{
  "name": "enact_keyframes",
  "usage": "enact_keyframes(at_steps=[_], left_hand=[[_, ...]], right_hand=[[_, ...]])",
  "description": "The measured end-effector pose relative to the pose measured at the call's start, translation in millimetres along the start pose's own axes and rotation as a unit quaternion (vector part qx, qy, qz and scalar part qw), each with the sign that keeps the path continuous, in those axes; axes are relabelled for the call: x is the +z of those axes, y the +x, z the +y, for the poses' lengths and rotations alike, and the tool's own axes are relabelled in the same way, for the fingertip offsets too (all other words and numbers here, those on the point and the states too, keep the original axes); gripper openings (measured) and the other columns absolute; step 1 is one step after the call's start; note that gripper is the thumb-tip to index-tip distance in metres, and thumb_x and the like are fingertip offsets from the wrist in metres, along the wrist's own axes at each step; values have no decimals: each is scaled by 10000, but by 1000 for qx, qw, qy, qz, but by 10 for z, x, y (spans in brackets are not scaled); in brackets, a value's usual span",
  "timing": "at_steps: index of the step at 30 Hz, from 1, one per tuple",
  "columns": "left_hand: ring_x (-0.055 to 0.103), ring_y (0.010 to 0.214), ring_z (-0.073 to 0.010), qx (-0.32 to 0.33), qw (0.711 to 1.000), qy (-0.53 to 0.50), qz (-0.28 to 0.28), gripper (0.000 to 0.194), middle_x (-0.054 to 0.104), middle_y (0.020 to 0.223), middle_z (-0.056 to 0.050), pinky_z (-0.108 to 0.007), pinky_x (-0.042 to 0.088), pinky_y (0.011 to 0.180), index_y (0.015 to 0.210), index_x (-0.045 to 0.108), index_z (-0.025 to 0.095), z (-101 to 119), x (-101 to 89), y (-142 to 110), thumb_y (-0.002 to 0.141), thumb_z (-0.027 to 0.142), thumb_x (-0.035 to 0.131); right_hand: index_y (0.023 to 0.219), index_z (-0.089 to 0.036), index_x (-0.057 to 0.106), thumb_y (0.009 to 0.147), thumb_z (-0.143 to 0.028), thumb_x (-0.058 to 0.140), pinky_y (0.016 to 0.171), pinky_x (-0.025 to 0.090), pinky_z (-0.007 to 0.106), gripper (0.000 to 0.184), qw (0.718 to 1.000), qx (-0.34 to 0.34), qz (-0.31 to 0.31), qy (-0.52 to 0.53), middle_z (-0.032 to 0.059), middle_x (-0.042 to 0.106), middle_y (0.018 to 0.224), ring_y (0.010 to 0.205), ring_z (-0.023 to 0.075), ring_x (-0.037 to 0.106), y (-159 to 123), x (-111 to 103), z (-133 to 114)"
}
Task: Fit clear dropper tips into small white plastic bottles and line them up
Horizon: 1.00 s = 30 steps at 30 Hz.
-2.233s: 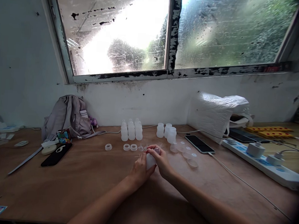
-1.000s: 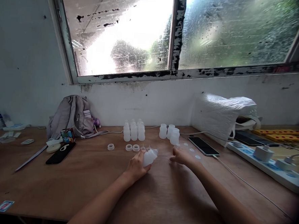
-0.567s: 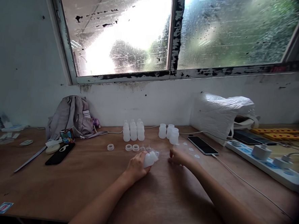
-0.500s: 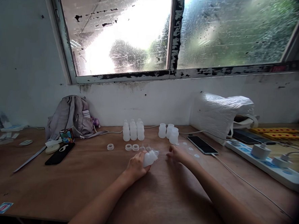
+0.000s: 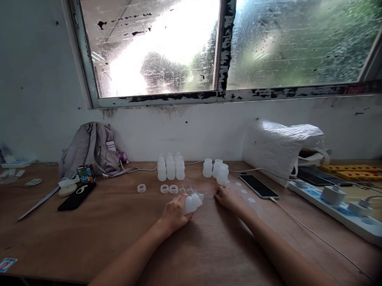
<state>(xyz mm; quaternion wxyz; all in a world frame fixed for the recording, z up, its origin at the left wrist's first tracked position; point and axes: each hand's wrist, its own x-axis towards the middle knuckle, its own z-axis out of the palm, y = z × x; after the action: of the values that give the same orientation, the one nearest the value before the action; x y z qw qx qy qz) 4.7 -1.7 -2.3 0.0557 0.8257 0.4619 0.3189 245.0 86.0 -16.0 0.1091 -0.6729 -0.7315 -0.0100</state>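
Note:
Wrapped in my left hand (image 5: 173, 213) is a translucent white baby bottle (image 5: 191, 203), tilted with its neck toward the right. Clear film or plastic shows at its neck end. My right hand (image 5: 225, 196) rests low over the table, fingers curled in together; whatever they pinch, if anything, is hidden. Just behind it stand three open bottle bodies (image 5: 222, 174). Several small clear discs (image 5: 251, 200) lie to its right. Beyond my left hand sit white screw rings (image 5: 173, 189) and two clear nipples (image 5: 190, 189). Farther back, three assembled bottles (image 5: 171, 170) stand upright in a group.
A phone (image 5: 258, 186) on a charging cable and a power strip (image 5: 342, 212) lie at the right. Behind them stands a silvery bag (image 5: 274, 150). At the left are a grey backpack (image 5: 88, 154), a black phone (image 5: 77, 196) and a small box (image 5: 86, 173).
My right hand has come down slightly onto the table, its fingers curled in more. My left hand holds the baby bottle in about the same place.

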Motion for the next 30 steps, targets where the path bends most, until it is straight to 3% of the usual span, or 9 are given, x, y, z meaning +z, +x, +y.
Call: enact_keyframes(at_steps=[9,12,14,16,21,25,27,30], left_hand=[[517,907,-204,-6,1000,1,-3,433,528,1021,-45,-323,425,774,1079,388,223,8,8,4,686,316,544],[512,916,-205,-1,1000,0,-2,428,523,1029,-45,-324,422,780,1078,388,223,11,5,2,688,313,540],[513,914,-208,1,1000,0,-3,426,526,1022,-44,-329,422,779,1076,389,224,11,4,0,687,312,540],[516,907,-208,-3,1000,-1,-5,429,531,1009,-41,-331,422,777,1075,391,228,13,2,-1,683,308,545],[523,889,-209,-10,1000,2,-7,433,534,996,-43,-333,429,758,1073,393,222,18,-5,2,680,310,549],[519,901,-213,7,1000,6,-6,443,530,1019,-53,-336,430,765,1083,385,215,11,-3,4,684,319,544],[517,908,-214,10,1000,2,-2,443,530,1020,-56,-337,429,770,1084,387,212,8,1,3,684,319,544],[523,899,-211,2,1000,-8,4,430,534,1014,-53,-333,430,766,1075,399,214,11,1,0,684,317,545]], right_hand=[[820,-148,562,747,-305,450,692,348,272,205,1000,1,-4,24,103,568,891,845,209,525,-13,-59,-14],[867,-151,571,768,-277,410,723,343,275,227,997,3,66,35,103,568,905,864,207,510,-3,-171,4],[1006,-143,528,770,-270,404,770,329,298,296,990,25,140,18,125,531,1022,941,229,473,5,-213,37],[1129,-139,449,760,-275,418,817,304,340,394,983,55,173,-9,143,462,1147,1025,260,418,10,-202,82],[1177,-152,409,766,-238,403,894,187,442,420,990,55,111,-68,139,530,1078,1083,278,365,15,-65,176],[1060,-171,489,768,-232,400,910,118,489,311,987,65,132,-70,115,587,955,998,267,428,16,-76,146],[1017,-175,504,765,-249,418,915,111,498,276,983,62,169,-44,103,598,914,982,268,438,-4,-149,80],[1030,-179,476,765,-293,438,880,261,412,292,970,16,219,105,94,589,910,934,239,476,-86,-310,-95]])
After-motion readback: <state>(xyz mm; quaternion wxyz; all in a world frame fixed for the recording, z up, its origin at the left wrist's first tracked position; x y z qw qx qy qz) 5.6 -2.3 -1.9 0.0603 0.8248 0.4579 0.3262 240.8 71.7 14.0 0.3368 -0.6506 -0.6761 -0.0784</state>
